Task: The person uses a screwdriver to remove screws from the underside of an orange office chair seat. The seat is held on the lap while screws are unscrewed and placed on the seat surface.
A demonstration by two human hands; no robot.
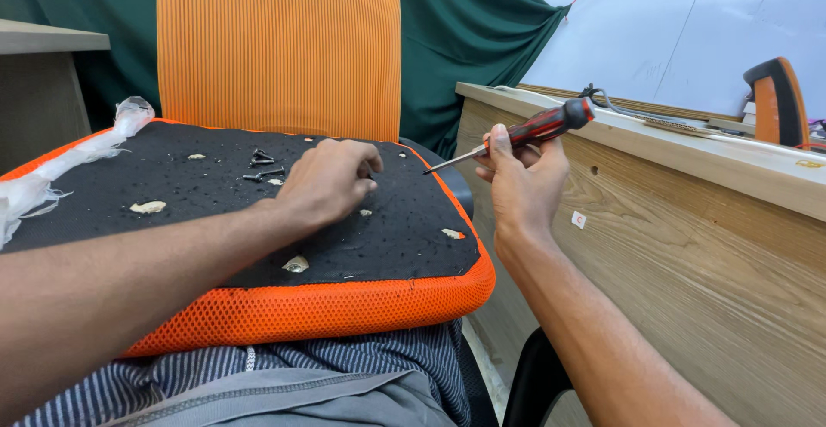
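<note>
At 9 o'clock we see white plastic wrap lying on the edge of the seat cushion, whose black underside faces up on our lap. A few dark screws lie on it at about 11 o'clock. Just to the right of them, our left hand rests on the black surface with its fingers curled together. At 2 o'clock our right hand holds a red and black screwdriver, fingers clamped on its handle, tip pointing left, beside the wooden desk.

Left hand rests knuckles-up on the black seat underside, loose screws at its nine o'clock; right hand grips a red-and-black screwdriver, tip towards nine; left fingers perhaps pinching something.
</note>
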